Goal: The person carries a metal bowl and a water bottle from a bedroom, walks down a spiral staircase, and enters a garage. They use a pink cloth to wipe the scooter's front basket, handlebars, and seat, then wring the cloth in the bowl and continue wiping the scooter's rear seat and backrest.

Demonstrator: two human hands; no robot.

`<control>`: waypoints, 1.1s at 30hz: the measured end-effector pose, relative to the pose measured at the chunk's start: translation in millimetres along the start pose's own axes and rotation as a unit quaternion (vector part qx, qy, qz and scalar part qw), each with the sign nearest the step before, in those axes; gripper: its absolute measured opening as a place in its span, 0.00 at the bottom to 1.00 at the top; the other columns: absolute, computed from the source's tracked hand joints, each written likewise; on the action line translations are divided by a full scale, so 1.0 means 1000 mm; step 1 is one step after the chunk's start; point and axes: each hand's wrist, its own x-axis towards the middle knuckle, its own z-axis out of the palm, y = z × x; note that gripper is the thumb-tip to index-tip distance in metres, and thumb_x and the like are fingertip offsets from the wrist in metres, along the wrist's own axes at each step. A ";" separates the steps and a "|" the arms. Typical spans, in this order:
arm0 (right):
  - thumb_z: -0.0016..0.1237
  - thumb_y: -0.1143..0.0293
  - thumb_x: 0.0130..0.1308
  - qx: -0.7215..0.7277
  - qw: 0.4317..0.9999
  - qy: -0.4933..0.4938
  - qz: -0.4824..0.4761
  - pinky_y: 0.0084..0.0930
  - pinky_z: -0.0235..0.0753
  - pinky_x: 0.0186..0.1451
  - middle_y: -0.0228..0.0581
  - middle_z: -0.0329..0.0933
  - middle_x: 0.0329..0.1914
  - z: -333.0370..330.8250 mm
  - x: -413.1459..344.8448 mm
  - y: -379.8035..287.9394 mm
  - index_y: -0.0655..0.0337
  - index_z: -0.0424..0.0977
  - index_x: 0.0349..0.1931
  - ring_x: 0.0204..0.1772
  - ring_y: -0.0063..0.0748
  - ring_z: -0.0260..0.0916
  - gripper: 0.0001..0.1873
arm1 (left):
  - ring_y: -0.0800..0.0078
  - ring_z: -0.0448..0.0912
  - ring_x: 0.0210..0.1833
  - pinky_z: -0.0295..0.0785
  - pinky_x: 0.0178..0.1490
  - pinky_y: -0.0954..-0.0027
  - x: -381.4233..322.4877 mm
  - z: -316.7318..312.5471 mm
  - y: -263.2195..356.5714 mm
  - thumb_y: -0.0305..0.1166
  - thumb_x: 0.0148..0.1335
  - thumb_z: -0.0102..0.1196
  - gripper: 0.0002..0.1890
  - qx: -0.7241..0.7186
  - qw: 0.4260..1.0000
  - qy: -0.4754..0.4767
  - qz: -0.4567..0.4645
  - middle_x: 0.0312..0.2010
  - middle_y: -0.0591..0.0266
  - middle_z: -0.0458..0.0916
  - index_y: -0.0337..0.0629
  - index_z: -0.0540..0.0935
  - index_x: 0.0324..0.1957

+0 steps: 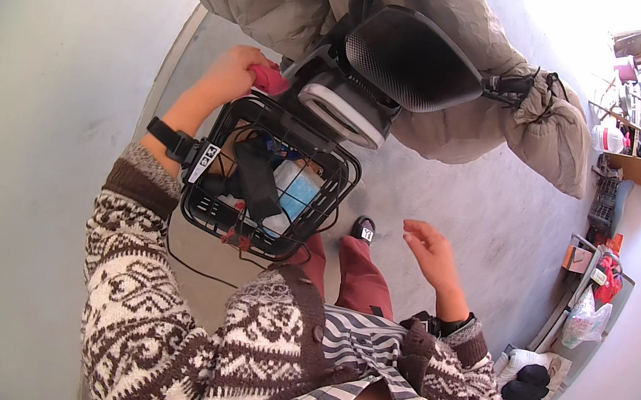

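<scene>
My left hand (231,74) grips a bunched pink cloth (269,79) beside the dark front body of a scooter, just above a black wire basket (350,187). The scooter's headlight (342,115) has a white rim and sits to the right of the cloth. A dark windscreen or display cover (413,56) rises above it. Inside the basket lie a black elongated item (258,179), a blue and white packet (296,189) and a black cable; other contents are partly hidden by the wires. My right hand (432,250) hangs in the air over the floor, fingers apart, holding nothing.
Padded grey-beige handlebar covers (492,140) spread to both sides of the scooter. A pale wall (47,107) stands close on the left. Along the right wall are a cluttered shelf (631,168), a dark crate (604,202) and plastic bags (585,320). A cable hangs below the basket.
</scene>
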 end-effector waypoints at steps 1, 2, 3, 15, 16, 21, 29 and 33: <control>0.48 0.72 0.63 0.000 1.000 0.002 -0.027 0.25 0.74 0.49 0.42 0.78 0.45 -0.005 0.009 -0.016 0.62 0.74 0.49 0.47 0.29 0.75 0.14 | 0.61 0.77 0.42 0.72 0.48 0.63 -0.002 -0.016 0.015 0.19 0.47 0.47 0.16 -0.104 0.993 -0.039 -0.037 0.43 0.56 0.80 0.35 0.81 0.39; 0.49 0.72 0.62 0.010 0.996 0.004 -0.083 0.25 0.74 0.49 0.42 0.77 0.46 -0.009 0.016 -0.033 0.61 0.74 0.49 0.47 0.30 0.74 0.14 | 0.64 0.77 0.45 0.71 0.51 0.63 -0.011 -0.033 0.033 0.18 0.48 0.45 0.16 -0.204 0.970 -0.093 -0.090 0.46 0.55 0.79 0.35 0.81 0.39; 0.50 0.72 0.62 0.032 0.991 0.009 -0.130 0.25 0.74 0.48 0.42 0.76 0.47 -0.011 0.022 -0.052 0.61 0.74 0.49 0.48 0.30 0.74 0.15 | 0.67 0.77 0.48 0.70 0.54 0.63 -0.019 -0.045 0.055 0.18 0.48 0.43 0.16 -0.315 0.930 -0.138 -0.131 0.49 0.54 0.78 0.34 0.81 0.39; 0.52 0.71 0.59 0.316 0.928 -0.183 -0.066 0.28 0.75 0.45 0.44 0.77 0.41 -0.006 0.046 -0.091 0.66 0.69 0.51 0.41 0.34 0.76 0.19 | 0.69 0.72 0.55 0.68 0.55 0.70 -0.069 0.006 0.166 0.24 0.56 0.55 0.19 -0.288 0.941 -0.158 0.084 0.53 0.57 0.74 0.38 0.76 0.52; 0.51 0.73 0.59 0.409 0.890 -0.201 0.020 0.27 0.76 0.42 0.44 0.77 0.40 -0.019 0.048 -0.074 0.67 0.71 0.49 0.38 0.32 0.77 0.17 | 0.70 0.72 0.55 0.68 0.55 0.71 -0.073 0.011 0.161 0.25 0.56 0.56 0.21 -0.258 0.956 -0.135 0.041 0.53 0.58 0.74 0.39 0.75 0.54; 0.50 0.72 0.60 0.370 0.928 0.051 0.007 0.24 0.75 0.31 0.39 0.77 0.31 -0.049 0.079 -0.031 0.67 0.72 0.44 0.30 0.29 0.75 0.13 | 0.72 0.77 0.47 0.73 0.50 0.72 -0.095 0.038 0.132 0.25 0.57 0.56 0.18 -0.309 0.945 -0.084 -0.071 0.45 0.59 0.79 0.38 0.76 0.51; 0.49 0.73 0.57 0.129 0.984 -0.117 -0.048 0.21 0.72 0.35 0.34 0.76 0.29 -0.015 0.159 -0.059 0.64 0.74 0.42 0.31 0.25 0.72 0.12 | 0.74 0.78 0.46 0.72 0.49 0.74 -0.118 0.052 0.087 0.24 0.58 0.55 0.15 -0.315 0.944 -0.016 -0.101 0.43 0.60 0.80 0.38 0.78 0.49; 0.48 0.67 0.56 -0.139 0.975 -0.034 -0.171 0.34 0.74 0.38 0.43 0.78 0.31 -0.005 0.169 -0.062 0.61 0.74 0.42 0.34 0.42 0.75 0.14 | 0.74 0.78 0.44 0.72 0.49 0.74 -0.132 0.061 0.071 0.25 0.59 0.55 0.14 -0.322 0.935 -0.004 -0.152 0.42 0.60 0.80 0.37 0.78 0.49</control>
